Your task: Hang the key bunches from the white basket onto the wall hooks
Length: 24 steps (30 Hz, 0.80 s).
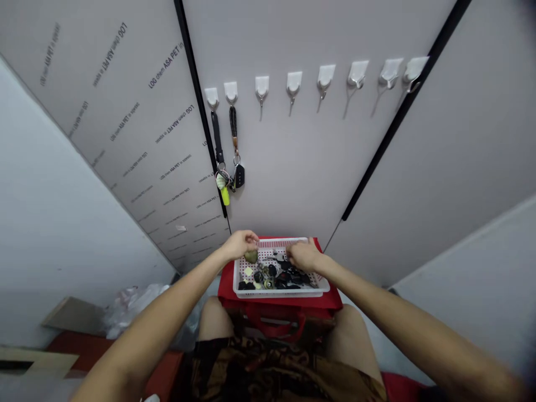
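While the left hand (240, 244) curls over a round olive object (251, 256) at the left side of a white basket (276, 293), I can't tell from here whether it has actually taken hold. The right hand (305, 254), fingers bent downward, sits at the far rim just above a heap of black trinkets (285, 274), its grip equally unclear. The basket rests on a red bag (330, 301), and keys (238, 176) dangle from wall hooks (262, 86) beyond.

Bright, even indoor light, soft shadow beneath the white plastic basket (276, 294), strong fisheye curving toward the frame's edges.
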Tool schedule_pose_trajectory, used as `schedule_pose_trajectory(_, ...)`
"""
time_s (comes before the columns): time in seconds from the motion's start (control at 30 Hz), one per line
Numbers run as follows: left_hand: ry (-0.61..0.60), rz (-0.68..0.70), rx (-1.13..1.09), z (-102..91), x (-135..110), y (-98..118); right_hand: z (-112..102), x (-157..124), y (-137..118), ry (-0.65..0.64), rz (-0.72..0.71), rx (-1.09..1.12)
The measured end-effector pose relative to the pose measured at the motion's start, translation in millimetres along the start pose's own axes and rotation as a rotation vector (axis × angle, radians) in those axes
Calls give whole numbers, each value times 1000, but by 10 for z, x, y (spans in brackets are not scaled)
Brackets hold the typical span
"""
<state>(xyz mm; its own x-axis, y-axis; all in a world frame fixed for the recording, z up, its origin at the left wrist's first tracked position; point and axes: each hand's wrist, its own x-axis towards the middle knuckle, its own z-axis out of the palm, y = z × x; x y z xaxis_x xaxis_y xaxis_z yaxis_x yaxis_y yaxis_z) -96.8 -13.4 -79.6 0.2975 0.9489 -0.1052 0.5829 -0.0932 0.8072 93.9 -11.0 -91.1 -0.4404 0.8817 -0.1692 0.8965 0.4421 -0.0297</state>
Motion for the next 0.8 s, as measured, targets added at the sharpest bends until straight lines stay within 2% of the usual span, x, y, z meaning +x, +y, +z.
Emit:
schedule_pose_trajectory(0.07,41,-19,-224,-57,1,89,-35,-18,-57,82,-34,165)
schedule_pose_trajectory(0.13,54,-10,-371,-80,-3,193,-67,-21,-164,146,-169,427)
schedule_pose_trajectory(0.2,54,13,-462,-87,-10,294,-86,-5,-290,175,-338,684)
schedule_pose_trajectory(0.27,66,33,-503,-109,-21,376,-97,24,-387,188,-414,873)
schedule_pose_trajectory(0.37,109,52,-526,-216,-52,449,-146,56,-419,164,-360,1060)
schedule_pose_trajectory(0.5,114,79,-569,-435,-114,516,-352,29,-341,152,-256,1192)
schedule_pose_trajectory(0.73,130,187,-528,-635,-130,747,-738,-49,-274,30,-209,1254)
schedule_pose_trajectory(0.8,156,217,-513,-665,-119,810,-810,-49,-255,46,-204,1202)
